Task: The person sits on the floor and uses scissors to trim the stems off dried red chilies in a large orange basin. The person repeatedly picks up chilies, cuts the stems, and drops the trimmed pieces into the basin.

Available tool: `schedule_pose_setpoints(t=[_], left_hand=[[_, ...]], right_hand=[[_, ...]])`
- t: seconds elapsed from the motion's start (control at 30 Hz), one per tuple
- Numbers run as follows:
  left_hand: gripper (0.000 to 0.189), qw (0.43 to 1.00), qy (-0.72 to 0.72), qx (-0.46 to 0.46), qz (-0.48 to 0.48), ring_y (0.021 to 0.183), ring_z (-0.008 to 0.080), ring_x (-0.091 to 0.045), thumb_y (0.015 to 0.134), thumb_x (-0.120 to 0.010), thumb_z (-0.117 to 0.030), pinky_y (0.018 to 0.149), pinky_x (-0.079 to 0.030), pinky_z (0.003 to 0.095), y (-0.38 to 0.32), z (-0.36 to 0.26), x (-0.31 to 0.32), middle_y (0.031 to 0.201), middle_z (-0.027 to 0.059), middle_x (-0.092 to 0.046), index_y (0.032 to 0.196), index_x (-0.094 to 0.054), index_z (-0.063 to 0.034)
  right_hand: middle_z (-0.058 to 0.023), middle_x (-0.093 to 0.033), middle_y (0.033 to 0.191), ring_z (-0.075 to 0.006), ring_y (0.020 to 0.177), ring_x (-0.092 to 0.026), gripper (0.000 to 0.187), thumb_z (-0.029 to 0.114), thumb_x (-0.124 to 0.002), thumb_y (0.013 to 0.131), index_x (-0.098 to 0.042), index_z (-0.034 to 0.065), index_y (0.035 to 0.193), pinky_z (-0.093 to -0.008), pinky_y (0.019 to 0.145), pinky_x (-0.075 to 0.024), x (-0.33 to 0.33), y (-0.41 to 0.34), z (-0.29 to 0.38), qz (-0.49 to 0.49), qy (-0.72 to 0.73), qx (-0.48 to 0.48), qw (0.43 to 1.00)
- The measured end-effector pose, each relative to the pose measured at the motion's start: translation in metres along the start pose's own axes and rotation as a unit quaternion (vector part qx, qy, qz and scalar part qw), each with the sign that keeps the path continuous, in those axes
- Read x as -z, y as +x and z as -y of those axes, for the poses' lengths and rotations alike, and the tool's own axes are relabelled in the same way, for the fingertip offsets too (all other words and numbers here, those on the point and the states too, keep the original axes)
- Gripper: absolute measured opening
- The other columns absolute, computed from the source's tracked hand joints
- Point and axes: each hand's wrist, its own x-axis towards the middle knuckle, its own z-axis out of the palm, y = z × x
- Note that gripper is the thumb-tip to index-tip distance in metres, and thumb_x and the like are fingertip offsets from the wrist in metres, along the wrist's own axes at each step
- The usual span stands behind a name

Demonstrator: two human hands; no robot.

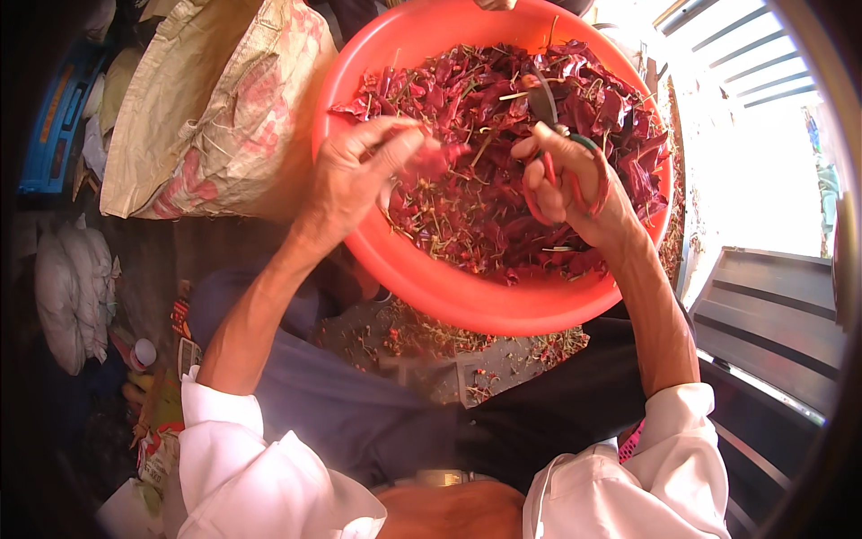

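A large red plastic basin (485, 316) stands before me, heaped with dried red chillies (465, 81) and loose stems. My left hand (363, 172) is over its left side, thumb and fingers pinched together. At those fingertips is a dried red chilli (441, 158), blurred, partly hidden by the fingers. Above the right part of the heap, my right hand (572, 182) grips a pair of scissors (543, 101). Its fingers pass through the red handles, and the blades point away from me. Whether the blades are fully closed is hard to tell.
A woven sack (236, 128) with red markings stands left of the basin. Another person's hand (495, 3) touches the far rim. Chilli scraps and stems (431, 337) litter the floor between my legs. At right is a slatted metal panel (768, 310); a white bundle (74, 296) lies left.
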Motion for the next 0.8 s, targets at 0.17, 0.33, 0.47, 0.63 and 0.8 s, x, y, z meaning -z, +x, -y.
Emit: schedule_pose_setpoints(t=[0.17, 0.33, 0.47, 0.63, 0.8], left_hand=[[0.026, 0.993, -0.098, -0.058, -0.031, 0.064, 0.0020, -0.062, 0.108, -0.067, -0.026, 0.048, -0.047, 0.0183, 0.009, 0.011, 0.011, 0.097, -0.0014, -0.077, 0.122, -0.078, -0.0066], [0.032, 0.991, -0.133, -0.008, -0.002, 0.089, 0.0122, -0.078, 0.109, -0.059, -0.024, 0.049, -0.049, 0.0194, 0.011, 0.011, 0.017, 0.111, 0.0103, -0.079, 0.124, -0.074, -0.0003], [0.029, 0.988, -0.149, -0.036, -0.003, 0.079, 0.0084, -0.073, 0.108, -0.057, -0.019, 0.049, -0.048, 0.0189, 0.013, 0.012, 0.017, 0.108, 0.0090, -0.079, 0.122, -0.074, -0.0006], [0.028, 0.989, -0.145, -0.002, -0.008, 0.068, 0.0059, -0.064, 0.105, -0.056, -0.016, 0.048, -0.046, 0.0185, 0.012, 0.012, 0.024, 0.092, 0.0042, -0.072, 0.120, -0.072, 0.0005], [0.018, 0.984, -0.168, 0.050, 0.035, 0.063, 0.0048, -0.059, 0.103, -0.058, -0.017, 0.047, -0.042, 0.0190, 0.011, 0.009, 0.031, 0.083, 0.0016, -0.066, 0.103, -0.068, -0.0025]], right_hand=[[-0.0076, -0.069, 0.079, -0.0128, 0.071, -0.066, 0.046, 0.035, -0.086, 0.094, -0.075, -0.0001, 0.121, -0.0331, 0.069, -0.0544, -0.006, -0.013, 0.009, 0.287, -0.368, -0.085, 0.880], [-0.0134, -0.076, 0.085, -0.0167, 0.076, -0.071, 0.050, 0.045, -0.078, 0.099, -0.074, -0.0040, 0.110, -0.0335, 0.069, -0.0557, -0.015, -0.011, -0.019, 0.246, -0.355, -0.182, 0.883], [-0.0175, -0.076, 0.087, -0.0210, 0.071, -0.073, 0.069, 0.057, -0.060, 0.107, -0.069, -0.0113, 0.109, -0.0334, 0.067, -0.0593, -0.014, -0.009, -0.044, 0.212, -0.160, -0.238, 0.934], [-0.0182, -0.076, 0.089, -0.0239, 0.073, -0.074, 0.057, 0.046, -0.056, 0.111, -0.064, -0.0102, 0.115, -0.0374, 0.068, -0.0611, -0.019, 0.006, -0.074, 0.173, -0.029, -0.218, 0.960], [-0.0140, -0.076, 0.094, -0.0189, 0.081, -0.075, 0.039, 0.027, -0.053, 0.114, -0.061, -0.0109, 0.119, -0.0332, 0.075, -0.0612, -0.007, 0.026, -0.102, 0.151, 0.077, -0.268, 0.948]])
